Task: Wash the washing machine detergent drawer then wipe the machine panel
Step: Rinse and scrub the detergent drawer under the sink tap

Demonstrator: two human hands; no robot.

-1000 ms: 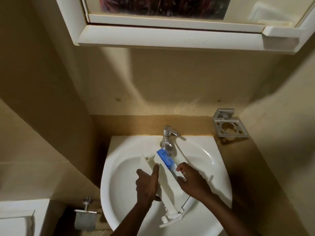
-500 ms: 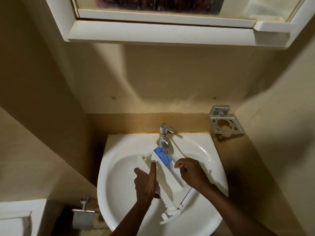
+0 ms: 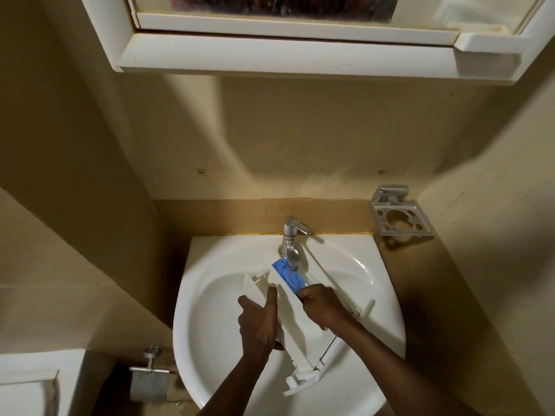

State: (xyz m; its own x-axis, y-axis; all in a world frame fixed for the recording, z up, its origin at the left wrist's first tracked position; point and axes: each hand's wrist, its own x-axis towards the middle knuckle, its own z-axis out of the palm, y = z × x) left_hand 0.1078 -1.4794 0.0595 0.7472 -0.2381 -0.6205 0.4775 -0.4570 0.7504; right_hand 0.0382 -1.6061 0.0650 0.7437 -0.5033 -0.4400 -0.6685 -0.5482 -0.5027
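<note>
A white detergent drawer (image 3: 295, 328) with a blue insert (image 3: 286, 274) lies tilted in the white sink (image 3: 216, 295), its blue end under the chrome tap (image 3: 292, 244). My left hand (image 3: 258, 321) grips the drawer's left wall, thumb lying up along the edge. My right hand (image 3: 322, 304) has its fingers curled over the drawer's right side just below the blue insert. The drawer's front end (image 3: 303, 381) points toward me. No water stream is plainly visible.
A chrome toothbrush holder (image 3: 401, 219) is fixed on the right wall. A white mirror cabinet (image 3: 288, 60) overhangs the sink. A toilet paper holder (image 3: 150, 375) and a white cistern corner (image 3: 30, 382) sit at lower left. Walls close in on both sides.
The drawer has slid a little further under the tap. My right hand moved up along its right side toward the blue insert. My left hand keeps its hold.
</note>
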